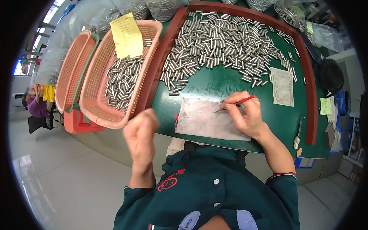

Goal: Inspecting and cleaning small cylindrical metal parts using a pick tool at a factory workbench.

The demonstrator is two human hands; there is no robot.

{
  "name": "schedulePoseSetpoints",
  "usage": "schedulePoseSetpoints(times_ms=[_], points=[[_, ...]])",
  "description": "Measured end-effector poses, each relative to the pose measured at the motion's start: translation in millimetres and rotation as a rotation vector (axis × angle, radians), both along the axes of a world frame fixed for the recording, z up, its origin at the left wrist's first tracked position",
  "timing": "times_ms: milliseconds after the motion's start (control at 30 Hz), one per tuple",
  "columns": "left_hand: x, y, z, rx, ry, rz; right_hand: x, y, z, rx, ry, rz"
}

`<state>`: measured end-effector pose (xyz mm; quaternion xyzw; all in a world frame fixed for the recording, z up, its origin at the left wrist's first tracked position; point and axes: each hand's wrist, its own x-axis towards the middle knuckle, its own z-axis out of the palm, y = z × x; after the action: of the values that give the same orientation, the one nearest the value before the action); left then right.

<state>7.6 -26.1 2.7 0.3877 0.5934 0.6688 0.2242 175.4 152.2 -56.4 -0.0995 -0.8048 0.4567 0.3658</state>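
Note:
My right hand [245, 115] pinches a slim red-handled tool with a thin metal tip [245, 100]; its exact kind is unclear. The tip points down over a whitish, smudged sheet [203, 119] lying at the table's near edge. Blurred by motion, my left hand [142, 130] is curled closed beside the near corner of a pink plastic basket [90, 86]. Whatever its fingers may hold is hidden. Inside that basket lies a heap of short steel pins [122, 82]. Many more steel pins [218, 42] are spread across the far part of the green tabletop [214, 84].
Dark red rails [312, 103] border the tabletop. A yellow note [127, 36] rests on the basket, with another pink basket [71, 69] to its left. At right are a printed sheet [282, 87], a knife-like tool [298, 132] and a black fan [330, 74]. A person [36, 103] sits far left.

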Motion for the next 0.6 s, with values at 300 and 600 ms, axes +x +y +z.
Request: schedulePoseSetpoints(times_ms=[300, 600], points=[[-71.5, -1.2, 25.1, -0.575, 1.067, 0.54, 1.4, -0.6, 3.1, 0.078, 0.047, 0.007], [-16.0, 71.6, 14.7, -0.234, 1.054, 0.28, 2.6, -2.7, 1.8, 0.065, 0.063, 0.02]])
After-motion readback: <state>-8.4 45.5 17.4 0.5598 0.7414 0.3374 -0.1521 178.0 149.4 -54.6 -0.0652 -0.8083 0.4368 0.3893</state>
